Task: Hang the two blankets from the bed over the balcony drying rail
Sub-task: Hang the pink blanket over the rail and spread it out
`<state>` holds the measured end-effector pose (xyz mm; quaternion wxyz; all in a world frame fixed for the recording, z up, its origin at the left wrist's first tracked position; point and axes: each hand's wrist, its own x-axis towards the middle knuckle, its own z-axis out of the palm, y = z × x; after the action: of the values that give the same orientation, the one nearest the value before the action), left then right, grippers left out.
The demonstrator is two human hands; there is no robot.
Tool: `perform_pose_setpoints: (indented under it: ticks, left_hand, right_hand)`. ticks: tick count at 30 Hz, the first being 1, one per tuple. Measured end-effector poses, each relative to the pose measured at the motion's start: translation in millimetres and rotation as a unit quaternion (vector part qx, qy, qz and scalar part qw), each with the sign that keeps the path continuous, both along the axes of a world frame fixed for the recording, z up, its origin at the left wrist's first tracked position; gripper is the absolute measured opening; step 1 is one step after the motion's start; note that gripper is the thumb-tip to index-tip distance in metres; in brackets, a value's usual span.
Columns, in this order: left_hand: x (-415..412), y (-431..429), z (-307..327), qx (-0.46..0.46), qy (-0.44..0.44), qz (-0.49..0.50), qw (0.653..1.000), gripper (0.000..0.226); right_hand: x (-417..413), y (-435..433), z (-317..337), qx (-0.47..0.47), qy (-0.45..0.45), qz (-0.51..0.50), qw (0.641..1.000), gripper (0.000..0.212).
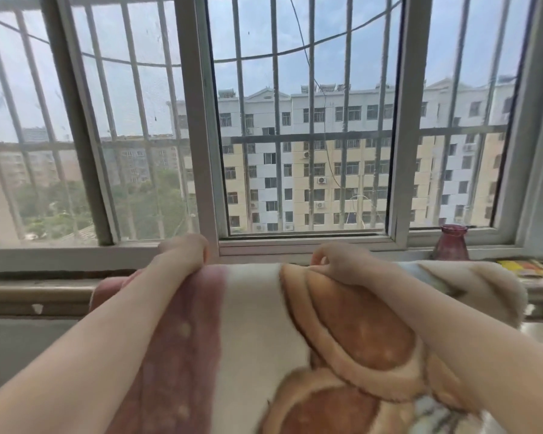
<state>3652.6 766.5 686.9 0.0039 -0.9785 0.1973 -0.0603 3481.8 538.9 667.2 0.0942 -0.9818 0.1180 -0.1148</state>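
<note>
gripping the blanket (257, 324) at its top fold, the left hand (182, 255) and right hand (342, 261) pinch it with curled fingers; the rail (38, 294) lies just below the fingers.

both hands (182, 255) gripping the blanket (254, 308) bunched over the rail (35, 296), window frame (198, 151) and bars right beyond the knuckles so no reach forward, bare rail open left of the left grip, pink vase (452, 244) on the sill just past the right hand (342, 261)
</note>
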Motion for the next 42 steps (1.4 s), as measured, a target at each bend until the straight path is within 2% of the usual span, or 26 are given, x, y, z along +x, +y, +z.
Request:
perform_pose_setpoints:
  ticks: [1,3,5,6,8,9,11,16,19,21,26,30,32,35,38,42]
  left_hand:
    - [-4,2,1,0.001,-0.022,-0.021,1.000,0.014]
    - [-17,-3,-1,-0.058,-0.035,-0.111,0.991,0.041]
    - [-41,-11,-6,-0.147,0.021,-0.233,0.961,0.057]
    - [-53,-16,-7,-0.175,0.054,-0.285,0.941,0.058]
    - [-74,-25,-11,-0.175,0.097,-0.333,0.921,0.061]
    - [-82,-29,-13,-0.150,0.086,-0.343,0.923,0.068]
    - [-90,-36,-19,-0.107,0.040,-0.354,0.928,0.073]
    - [-93,-42,-23,-0.097,-0.040,-0.331,0.938,0.047]
    - [-97,-43,-26,-0.093,-0.065,-0.317,0.942,0.035]
    - [-101,-42,-27,-0.080,-0.090,-0.301,0.946,0.035]
    - [-104,-44,-33,-0.057,-0.152,-0.273,0.948,0.041]
    - [-112,-49,-33,-0.034,-0.135,-0.234,0.962,0.045]
    - [-119,-53,-31,-0.023,-0.113,-0.218,0.969,0.050]
    - [-132,-62,-32,-0.027,-0.081,-0.265,0.960,0.075]
    - [-153,-83,-36,-0.040,-0.103,-0.340,0.934,0.086]
    - [-170,-114,-43,-0.039,-0.133,-0.357,0.924,0.093]
  right_hand:
    - [0,-1,-2,-0.004,-0.012,0.004,1.000,0.023]
    - [-3,-4,-5,-0.030,-0.056,0.007,0.998,0.021]
    - [-6,-4,-8,-0.058,-0.092,0.003,0.994,0.023]
    - [-8,-5,-9,-0.068,-0.103,0.000,0.992,0.024]
    - [-10,-4,-9,-0.080,-0.120,0.000,0.990,0.025]
    - [-11,-3,-9,-0.086,-0.131,0.001,0.988,0.025]
    - [-13,0,-10,-0.095,-0.160,0.004,0.982,0.026]
    - [-35,-1,-20,-0.093,-0.213,0.035,0.972,0.031]
    - [-56,-6,-26,-0.121,-0.186,0.076,0.972,0.038]
    - [-70,-13,-30,-0.154,-0.161,0.076,0.972,0.052]
    - [-101,-39,-35,-0.227,-0.097,0.050,0.968,0.087]
    - [-122,-58,-41,-0.260,-0.072,-0.018,0.963,0.096]
    - [-131,-65,-46,-0.253,-0.081,-0.041,0.963,0.094]
    - [-133,-67,-47,-0.251,-0.086,-0.044,0.963,0.077]
    - [-134,-65,-45,-0.226,-0.105,-0.042,0.968,0.059]
    - [-134,-62,-44,-0.207,-0.130,-0.045,0.969,0.035]
